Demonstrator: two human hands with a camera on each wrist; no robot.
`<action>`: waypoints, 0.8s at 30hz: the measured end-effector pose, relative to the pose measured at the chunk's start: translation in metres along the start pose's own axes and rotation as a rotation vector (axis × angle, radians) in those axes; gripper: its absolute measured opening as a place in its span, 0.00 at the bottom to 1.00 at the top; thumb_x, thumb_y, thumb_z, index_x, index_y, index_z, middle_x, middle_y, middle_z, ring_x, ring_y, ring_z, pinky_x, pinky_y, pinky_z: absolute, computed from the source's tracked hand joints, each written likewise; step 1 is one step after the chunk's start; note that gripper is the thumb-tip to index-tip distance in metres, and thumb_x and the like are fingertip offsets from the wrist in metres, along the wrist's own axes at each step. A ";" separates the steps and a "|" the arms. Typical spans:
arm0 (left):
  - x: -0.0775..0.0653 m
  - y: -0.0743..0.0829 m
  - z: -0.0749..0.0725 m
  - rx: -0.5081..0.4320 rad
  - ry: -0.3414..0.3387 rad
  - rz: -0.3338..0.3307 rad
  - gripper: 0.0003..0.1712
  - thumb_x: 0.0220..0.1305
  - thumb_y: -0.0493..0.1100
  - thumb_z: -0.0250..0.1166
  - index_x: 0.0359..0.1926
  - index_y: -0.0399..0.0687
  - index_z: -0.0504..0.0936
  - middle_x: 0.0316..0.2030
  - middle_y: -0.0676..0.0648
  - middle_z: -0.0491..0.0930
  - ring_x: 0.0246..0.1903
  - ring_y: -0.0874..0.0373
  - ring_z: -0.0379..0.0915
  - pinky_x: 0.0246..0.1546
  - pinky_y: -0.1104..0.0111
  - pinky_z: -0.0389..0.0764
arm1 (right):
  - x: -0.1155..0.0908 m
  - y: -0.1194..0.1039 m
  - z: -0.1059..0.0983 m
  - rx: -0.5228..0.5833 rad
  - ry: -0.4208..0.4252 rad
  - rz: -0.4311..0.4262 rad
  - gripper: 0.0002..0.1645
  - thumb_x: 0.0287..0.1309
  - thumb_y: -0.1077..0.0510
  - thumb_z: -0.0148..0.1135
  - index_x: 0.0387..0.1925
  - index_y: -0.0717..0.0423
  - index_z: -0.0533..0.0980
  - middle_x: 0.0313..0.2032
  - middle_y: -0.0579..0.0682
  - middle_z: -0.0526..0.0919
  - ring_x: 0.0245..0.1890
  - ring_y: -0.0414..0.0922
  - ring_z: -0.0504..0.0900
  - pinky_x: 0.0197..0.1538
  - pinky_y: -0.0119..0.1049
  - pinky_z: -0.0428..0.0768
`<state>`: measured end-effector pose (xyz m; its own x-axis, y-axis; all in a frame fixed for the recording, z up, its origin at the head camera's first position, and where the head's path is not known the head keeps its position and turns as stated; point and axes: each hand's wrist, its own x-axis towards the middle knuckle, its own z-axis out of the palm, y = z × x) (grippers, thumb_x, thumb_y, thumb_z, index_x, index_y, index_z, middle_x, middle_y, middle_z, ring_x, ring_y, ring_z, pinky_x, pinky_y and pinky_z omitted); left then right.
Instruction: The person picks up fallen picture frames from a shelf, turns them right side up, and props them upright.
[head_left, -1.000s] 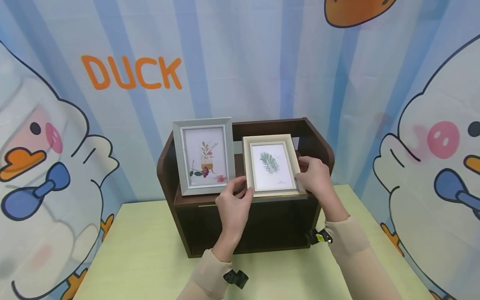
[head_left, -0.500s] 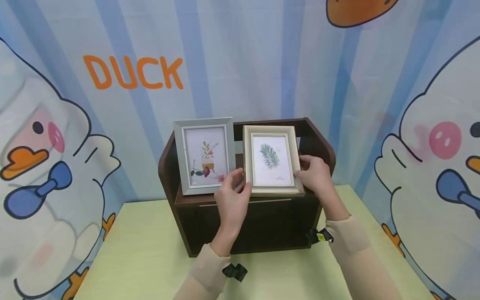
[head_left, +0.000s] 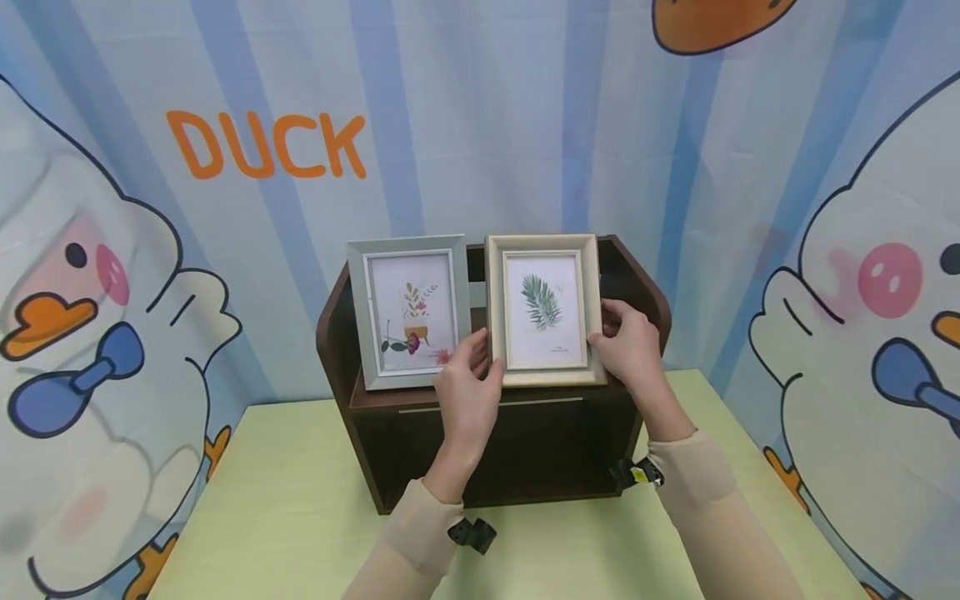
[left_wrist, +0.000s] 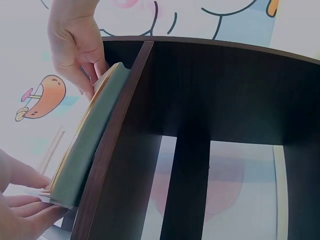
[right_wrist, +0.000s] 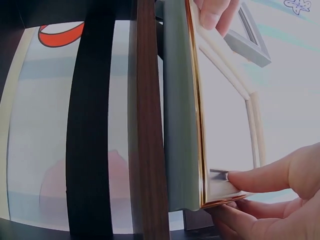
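Observation:
A cream picture frame (head_left: 545,243) with a green leaf print stands nearly upright on the upper board of a dark brown shelf (head_left: 495,446). At its lower left side my left hand (head_left: 468,400) pinches it between thumb and fingers. My right hand (head_left: 628,346) grips the opposite side low down, thumb in front and fingers behind. Seen from the left wrist, the greenish bottom edge of the frame (left_wrist: 92,135) lies along the front of the board. In the right wrist view, my right thumb (right_wrist: 265,175) presses the frame's face.
Just left of the cream frame, a grey picture frame (head_left: 356,317) with a flower print leans on the same board. The shelf stands on a pale yellow-green table (head_left: 277,500). Behind hangs a blue striped curtain (head_left: 480,125) with duck drawings.
The cream frame has tilted up from leaning back to nearly upright, its top edge rising. Both hands have kept hold of its sides and shifted slightly. The grey frame has stayed put.

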<state>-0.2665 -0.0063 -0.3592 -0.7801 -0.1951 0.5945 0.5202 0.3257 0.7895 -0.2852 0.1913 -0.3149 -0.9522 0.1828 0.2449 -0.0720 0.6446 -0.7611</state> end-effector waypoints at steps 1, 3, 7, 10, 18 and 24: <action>0.000 0.000 0.000 0.009 0.000 0.000 0.22 0.56 0.31 0.67 0.53 0.36 0.78 0.47 0.38 0.82 0.45 0.50 0.82 0.44 0.66 0.82 | 0.000 0.000 0.000 0.006 0.008 -0.001 0.31 0.61 0.64 0.56 0.66 0.62 0.63 0.57 0.63 0.74 0.55 0.57 0.75 0.56 0.51 0.76; 0.000 -0.001 0.001 0.022 0.005 -0.001 0.22 0.57 0.32 0.66 0.54 0.36 0.78 0.47 0.38 0.82 0.45 0.50 0.82 0.44 0.66 0.82 | 0.000 0.000 0.001 0.019 0.019 -0.003 0.31 0.61 0.64 0.56 0.66 0.61 0.63 0.57 0.63 0.74 0.56 0.56 0.75 0.56 0.50 0.76; 0.000 -0.004 0.004 0.033 0.009 0.014 0.22 0.57 0.31 0.66 0.54 0.36 0.78 0.48 0.38 0.82 0.45 0.50 0.82 0.44 0.66 0.82 | 0.000 0.000 0.003 0.059 0.053 -0.005 0.31 0.61 0.64 0.57 0.66 0.60 0.64 0.57 0.62 0.75 0.55 0.56 0.76 0.56 0.50 0.77; 0.001 -0.005 0.006 0.040 0.014 0.039 0.21 0.58 0.32 0.65 0.54 0.36 0.78 0.47 0.38 0.82 0.45 0.50 0.82 0.44 0.66 0.82 | -0.001 -0.001 0.004 0.089 0.085 -0.009 0.31 0.60 0.65 0.57 0.65 0.59 0.65 0.56 0.62 0.75 0.55 0.56 0.77 0.56 0.50 0.77; 0.003 -0.007 0.009 0.062 0.035 0.085 0.20 0.59 0.31 0.64 0.54 0.34 0.78 0.47 0.38 0.83 0.44 0.51 0.82 0.43 0.69 0.82 | -0.003 0.000 0.007 0.168 0.157 -0.029 0.30 0.59 0.67 0.58 0.63 0.59 0.67 0.57 0.60 0.76 0.55 0.55 0.77 0.57 0.50 0.76; 0.005 -0.007 0.009 0.062 0.035 0.112 0.20 0.59 0.31 0.64 0.54 0.34 0.78 0.48 0.37 0.82 0.45 0.51 0.82 0.43 0.69 0.82 | -0.003 0.001 0.012 0.199 0.223 -0.055 0.28 0.58 0.68 0.58 0.61 0.59 0.68 0.55 0.59 0.76 0.54 0.54 0.78 0.56 0.46 0.78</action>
<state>-0.2775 -0.0009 -0.3631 -0.7050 -0.1864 0.6842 0.5800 0.4037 0.7076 -0.2858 0.1829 -0.3236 -0.8583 0.3240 0.3980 -0.1993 0.5043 -0.8402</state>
